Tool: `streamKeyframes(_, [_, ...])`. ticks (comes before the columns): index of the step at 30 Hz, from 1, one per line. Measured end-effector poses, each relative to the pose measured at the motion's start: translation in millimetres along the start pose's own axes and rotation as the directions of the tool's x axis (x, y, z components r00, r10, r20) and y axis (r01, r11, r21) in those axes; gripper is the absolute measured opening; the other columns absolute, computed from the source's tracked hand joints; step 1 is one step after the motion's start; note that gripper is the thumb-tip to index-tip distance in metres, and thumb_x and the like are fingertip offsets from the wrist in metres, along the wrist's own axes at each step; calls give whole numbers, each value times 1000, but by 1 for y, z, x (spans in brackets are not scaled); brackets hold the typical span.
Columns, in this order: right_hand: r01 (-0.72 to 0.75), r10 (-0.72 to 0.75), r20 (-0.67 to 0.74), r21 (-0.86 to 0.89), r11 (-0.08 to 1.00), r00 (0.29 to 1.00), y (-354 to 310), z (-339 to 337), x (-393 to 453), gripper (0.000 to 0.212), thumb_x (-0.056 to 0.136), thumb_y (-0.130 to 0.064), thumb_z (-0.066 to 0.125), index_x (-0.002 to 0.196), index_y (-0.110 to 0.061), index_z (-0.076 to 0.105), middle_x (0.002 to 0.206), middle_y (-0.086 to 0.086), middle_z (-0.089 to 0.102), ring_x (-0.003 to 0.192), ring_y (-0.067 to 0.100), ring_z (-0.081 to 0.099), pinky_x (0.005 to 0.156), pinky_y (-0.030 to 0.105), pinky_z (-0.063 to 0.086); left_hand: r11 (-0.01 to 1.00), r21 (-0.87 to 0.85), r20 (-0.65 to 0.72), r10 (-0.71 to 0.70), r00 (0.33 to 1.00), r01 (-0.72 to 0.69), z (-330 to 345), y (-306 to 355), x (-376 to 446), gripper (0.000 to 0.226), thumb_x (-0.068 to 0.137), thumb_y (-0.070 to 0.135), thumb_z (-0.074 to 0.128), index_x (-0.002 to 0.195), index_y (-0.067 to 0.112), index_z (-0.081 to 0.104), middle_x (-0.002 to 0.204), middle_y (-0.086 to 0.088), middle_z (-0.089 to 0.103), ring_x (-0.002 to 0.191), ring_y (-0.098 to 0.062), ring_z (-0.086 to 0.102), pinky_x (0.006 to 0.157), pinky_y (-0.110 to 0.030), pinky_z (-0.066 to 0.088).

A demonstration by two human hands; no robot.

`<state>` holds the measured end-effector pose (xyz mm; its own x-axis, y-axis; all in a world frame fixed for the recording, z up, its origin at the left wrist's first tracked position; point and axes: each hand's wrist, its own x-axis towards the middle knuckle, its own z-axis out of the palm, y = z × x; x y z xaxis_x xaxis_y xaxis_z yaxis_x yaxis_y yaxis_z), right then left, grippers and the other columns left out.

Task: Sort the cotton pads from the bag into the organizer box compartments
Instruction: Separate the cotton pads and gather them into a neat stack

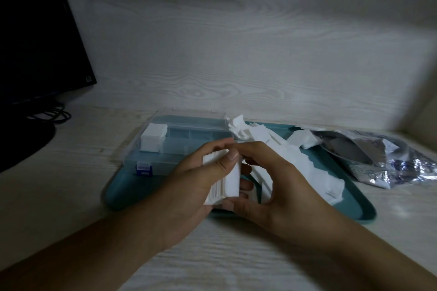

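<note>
**Operator:** Head view, centre of frame: I've got a stack of cotton pads [223,178] held between both hands, just above the near rim of the teal tray [350,198]. My left hand [189,184] grips it, thumb curled over the top face and fingers wrapped behind; my right hand [267,179] pinches its right edge, thumb under the stack's lower corner.

**Spotter:** Which way does the stack lie?

**Operator:** Long axis runs from lower left to upper right, and the layered edges face me. The organizer box [179,144] sits up and left of the fingers, close by, with my left hand the nearer one. Its far-left compartment already holds a block of pads [153,138]; the compartments beside it look unfilled.

**Spotter:** Anything in the way?

**Operator:** I'd say the path up-left is short. Loose pads [295,160] trail across the tray to the right, behind my right hand, and the crumpled silver bag [378,153] lies at right of frame, partly off the tray. Black monitor [35,30] stands upper left, cables [54,113] beneath it, well apart from the box.
</note>
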<state>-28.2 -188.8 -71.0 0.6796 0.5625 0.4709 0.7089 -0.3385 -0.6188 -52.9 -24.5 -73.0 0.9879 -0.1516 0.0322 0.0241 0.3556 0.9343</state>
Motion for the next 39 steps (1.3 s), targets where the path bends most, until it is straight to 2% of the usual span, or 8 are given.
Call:
streamKeyframes(5, [-57,56,23,21,998,998,0,-1,1,66,75,-31,83,133,-30,51,118,-18,62,113,9,58,93,19,46,1000,7,-16,-5,1000,6,1,0,-1,48,72,31,67,119,27,69,112,-12,72,94,-32,72,70,-38,58])
streamKeyframes(10, [-94,93,37,29,995,995,-3,-1,0,67,72,-31,85,131,-34,52,111,-27,60,106,-2,57,84,6,43,1000,-14,-63,-26,998,25,-1,-1,2,45,67,33,69,112,30,73,116,-6,72,109,-30,66,76,-38,59])
streamKeyframes(21, [-86,85,43,17,996,995,-2,-1,0,64,72,-29,85,126,-37,53,113,-30,59,108,-6,56,87,4,41,999,-30,1,-15,1000,15,-1,-1,0,48,69,27,68,117,30,71,113,-4,73,104,-26,70,69,-32,58])
streamKeyframes(27, [19,-13,37,-177,984,999,-1,3,-3,56,78,-41,79,125,-28,53,115,-16,58,107,5,57,88,26,48,999,8,64,-38,997,37,-2,-4,1,69,65,-4,71,125,30,63,111,-12,73,94,-26,73,70,-33,59])
streamKeyframes(31, [96,-97,9,-287,953,995,-5,7,-3,54,77,-40,79,122,-25,54,106,-19,51,100,4,52,84,18,43,997,46,16,-58,998,57,-3,-4,3,75,77,-23,50,126,34,62,98,-21,70,73,-27,67,58,-34,53])
streamKeyframes(33, [83,-78,33,-213,973,996,-6,7,-4,61,77,-37,81,129,-26,51,110,-19,53,105,3,53,86,12,40,998,22,1,-61,998,61,-2,-2,3,78,76,-23,46,128,33,60,83,-20,65,60,-24,60,50,-31,48])
streamKeyframes(35, [-47,45,61,28,998,997,-5,5,-7,67,81,-28,78,139,-28,45,121,-22,56,118,-3,52,95,9,38,998,23,-8,-55,998,55,-3,-1,5,83,72,-22,48,132,35,57,80,-19,63,62,-23,59,52,-31,48])
streamKeyframes(39, [-252,241,74,344,905,968,1,5,-3,47,84,-36,65,131,-35,57,128,-11,62,122,11,56,107,42,42,985,165,-23,-48,999,51,-5,4,3,100,51,-8,57,134,47,51,94,-26,60,72,-26,58,61,-37,47])
